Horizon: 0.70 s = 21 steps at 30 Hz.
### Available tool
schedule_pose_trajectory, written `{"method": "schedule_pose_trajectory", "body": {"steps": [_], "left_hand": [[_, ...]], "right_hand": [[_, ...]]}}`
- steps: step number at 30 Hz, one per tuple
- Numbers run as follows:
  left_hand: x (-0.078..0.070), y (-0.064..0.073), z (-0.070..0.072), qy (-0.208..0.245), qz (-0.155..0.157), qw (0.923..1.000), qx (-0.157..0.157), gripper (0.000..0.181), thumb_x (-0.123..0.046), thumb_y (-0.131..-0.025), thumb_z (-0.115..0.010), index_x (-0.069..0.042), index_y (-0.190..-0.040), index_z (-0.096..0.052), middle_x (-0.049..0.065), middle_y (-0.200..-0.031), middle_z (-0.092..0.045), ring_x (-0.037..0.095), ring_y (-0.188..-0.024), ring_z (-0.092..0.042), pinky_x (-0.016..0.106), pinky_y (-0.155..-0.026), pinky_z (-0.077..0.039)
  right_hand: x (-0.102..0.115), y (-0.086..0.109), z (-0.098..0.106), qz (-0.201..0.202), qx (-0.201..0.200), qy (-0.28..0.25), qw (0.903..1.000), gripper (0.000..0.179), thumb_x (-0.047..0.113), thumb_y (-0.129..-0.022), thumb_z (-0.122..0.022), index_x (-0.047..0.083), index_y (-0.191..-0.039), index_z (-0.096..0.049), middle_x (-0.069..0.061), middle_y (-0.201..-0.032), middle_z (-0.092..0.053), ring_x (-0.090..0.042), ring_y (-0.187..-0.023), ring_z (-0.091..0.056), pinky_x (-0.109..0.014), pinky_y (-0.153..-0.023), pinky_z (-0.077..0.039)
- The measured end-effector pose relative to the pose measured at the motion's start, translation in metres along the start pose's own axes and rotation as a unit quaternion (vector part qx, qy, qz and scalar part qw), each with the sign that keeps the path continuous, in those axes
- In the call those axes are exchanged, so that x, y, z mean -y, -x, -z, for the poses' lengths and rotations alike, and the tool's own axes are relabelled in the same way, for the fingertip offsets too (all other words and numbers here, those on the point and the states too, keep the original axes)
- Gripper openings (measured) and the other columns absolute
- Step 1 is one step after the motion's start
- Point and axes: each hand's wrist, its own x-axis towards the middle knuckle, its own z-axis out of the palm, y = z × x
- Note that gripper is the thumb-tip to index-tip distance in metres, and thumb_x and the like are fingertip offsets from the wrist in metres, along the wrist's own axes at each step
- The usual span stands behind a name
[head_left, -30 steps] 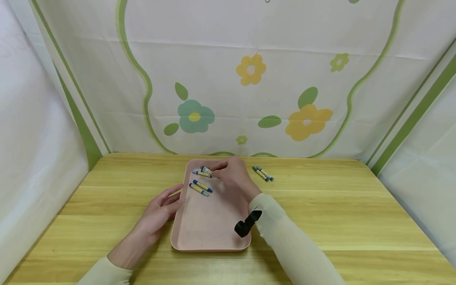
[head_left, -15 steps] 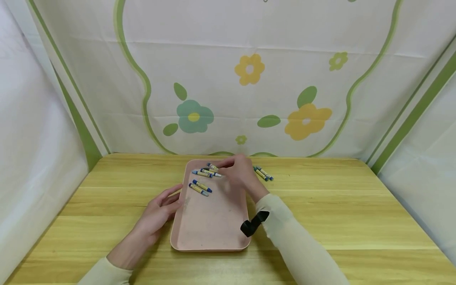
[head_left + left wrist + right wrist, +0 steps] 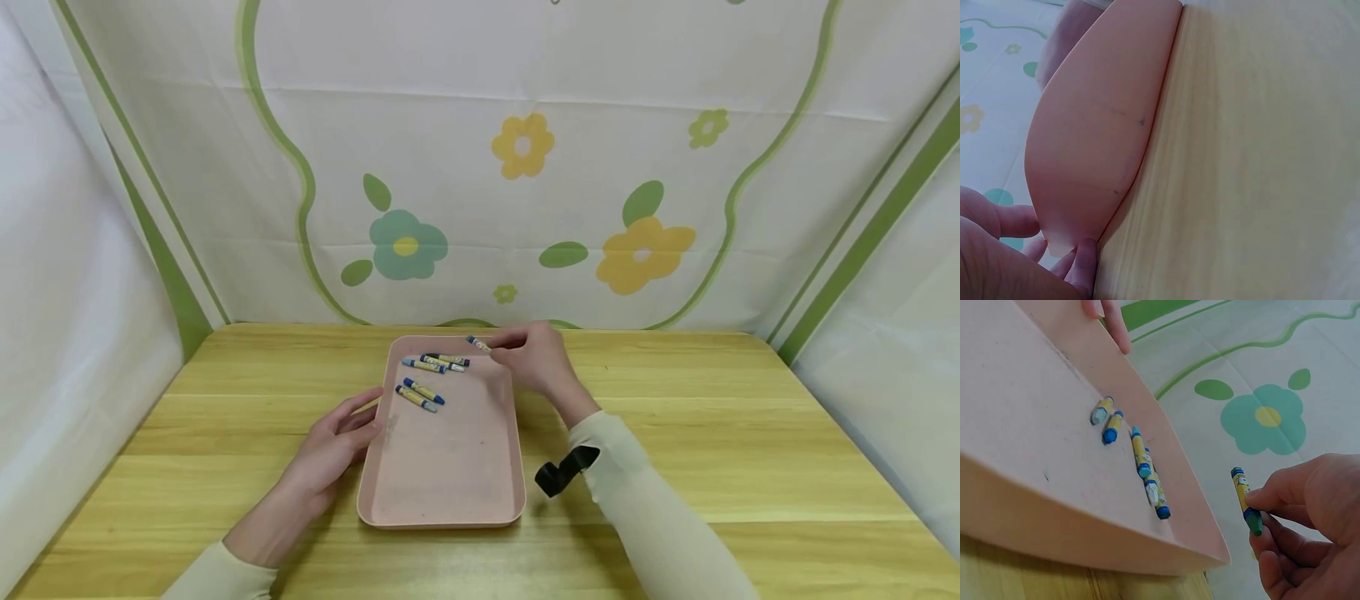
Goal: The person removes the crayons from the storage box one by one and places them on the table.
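Observation:
A pink tray (image 3: 450,467) lies on the wooden table. My left hand (image 3: 333,446) grips its left side: in the left wrist view the fingers meet the tray's outer wall and rim. My right hand (image 3: 534,358) is over the tray's far right corner, and its thumb and fingers pinch a green-tipped crayon (image 3: 1245,499) with a yellow wrapper, raised above the rim. Several crayons remain inside the tray near its far left: a pair with a pale-tipped crayon (image 3: 415,398) and a blue crayon (image 3: 424,391), and a cluster with a light blue crayon (image 3: 423,365) farther back.
The wooden table (image 3: 712,467) runs back to a white curtain (image 3: 450,150) printed with flowers, and more curtain hangs at both sides. A black wrist camera mount (image 3: 566,471) sits on the right sleeve.
My right hand has moved right from the crayon cluster, carrying the green-tipped crayon. Two crayons on the table to the right are now hidden behind the hand. The left hand stays at the tray.

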Motion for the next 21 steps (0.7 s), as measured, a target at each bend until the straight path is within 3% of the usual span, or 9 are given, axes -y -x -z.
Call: {"method": "schedule_pose_trajectory", "body": {"steps": [14, 21], "left_hand": [[0.000, -0.001, 0.000, 0.001, 0.000, 1.0000, 0.000, 0.056, -0.014, -0.109, -0.056, -0.019, -0.163, -0.042, 0.018, -0.169, -0.041, 0.031, -0.147, -0.051, 0.023, -0.096, -0.052], [0.000, -0.001, 0.000, 0.002, 0.001, 1.0000, -0.001, 0.055, -0.015, -0.109, -0.056, -0.019, -0.163, -0.042, 0.018, -0.169, -0.041, 0.032, -0.146, -0.051, 0.025, -0.096, -0.052]], "right_hand": [[-0.027, 0.003, 0.031, 0.001, -0.014, -0.007, 0.9999, 0.020, 0.023, -0.097, -0.077, 0.018, -0.115, -0.084, -0.007, -0.127, -0.078, -0.027, -0.110, -0.073, -0.036, -0.084, -0.059], [-0.043, 0.002, 0.041, -0.006, -0.031, 0.002, 0.9995, 0.020, 0.023, -0.096, -0.078, 0.016, -0.114, -0.084, -0.009, -0.121, -0.080, -0.026, -0.104, -0.075, -0.030, -0.075, -0.058]]}}
